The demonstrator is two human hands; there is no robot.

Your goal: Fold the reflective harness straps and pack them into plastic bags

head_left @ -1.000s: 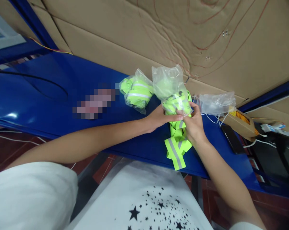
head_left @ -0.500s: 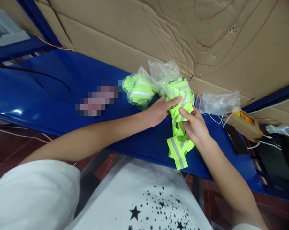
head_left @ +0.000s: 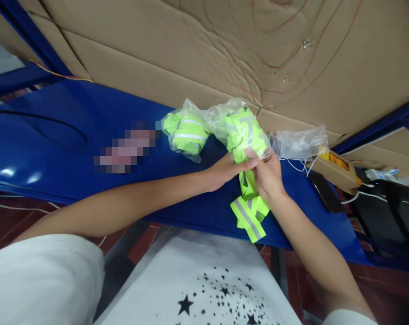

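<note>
Neon yellow reflective strapping [head_left: 246,128] with a grey stripe is bunched inside a clear plastic bag [head_left: 221,113]. My left hand [head_left: 228,170] is closed around the bag's near end from the left, its thumb pointing right. From the right, my right hand [head_left: 269,175] pinches the edge of the same bag, and the two hands meet there. A loose tail of strapping [head_left: 248,216] hangs out below the hands, over the table. To the left lies another clear bag packed with the same strapping [head_left: 188,133], apart from my hands.
The blue table [head_left: 187,203] backs onto a cardboard panel [head_left: 139,58] with red wires. At right are an empty-looking plastic bag [head_left: 299,142], a cardboard box [head_left: 340,170], white cables and a black phone [head_left: 325,193]. A pixelated item [head_left: 128,151] lies left.
The plastic bag now covers the bunched strapping, and my hands have come together at its near end. The view has shifted slightly. The loose tail still hangs out.
</note>
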